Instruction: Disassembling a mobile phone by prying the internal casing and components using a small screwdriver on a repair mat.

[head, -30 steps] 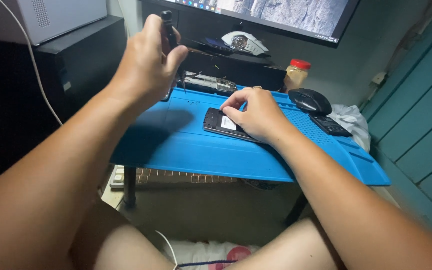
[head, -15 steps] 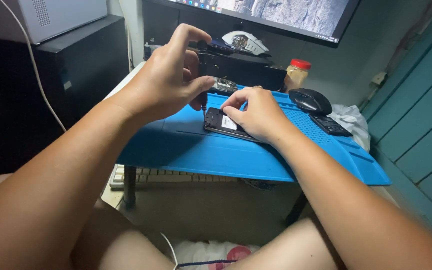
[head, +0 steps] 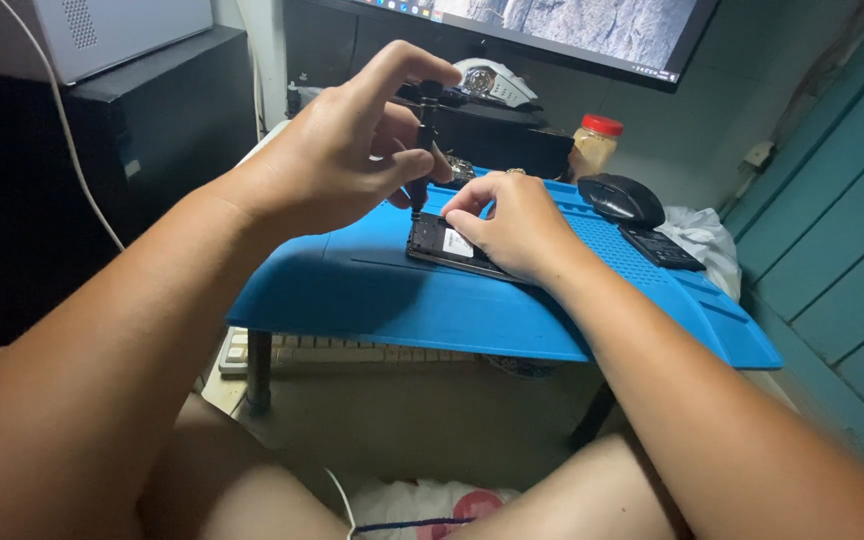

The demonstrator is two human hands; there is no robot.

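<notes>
I take the opened phone [head: 450, 247] as my landmark: it lies flat on the blue work mat [head: 372, 290], back cover off, near the mat's middle. My left hand [head: 337, 165] is raised just above the phone's far end, its fingers clamped around a slim dark screwdriver [head: 424, 140] held upright, index fingertip capping the top and the tip coming down at the phone's upper edge. My right hand [head: 512, 222] rests on the phone itself, fingers curled and pressed onto its near side, thumb and forefinger pinched together at the upper edge; I cannot tell whether they grip anything small there. The two hands sit just beside each other over the phone. To the right of the phone, on the same mat, lie a black computer mouse [head: 622, 198] and, nearer the mat's edge, a small dark flat device [head: 660, 246]. Beyond the phone stands a jar with a red lid [head: 594, 146]. A keyboard [head: 352, 352] shows under the mat's front edge, below the phone.
</notes>
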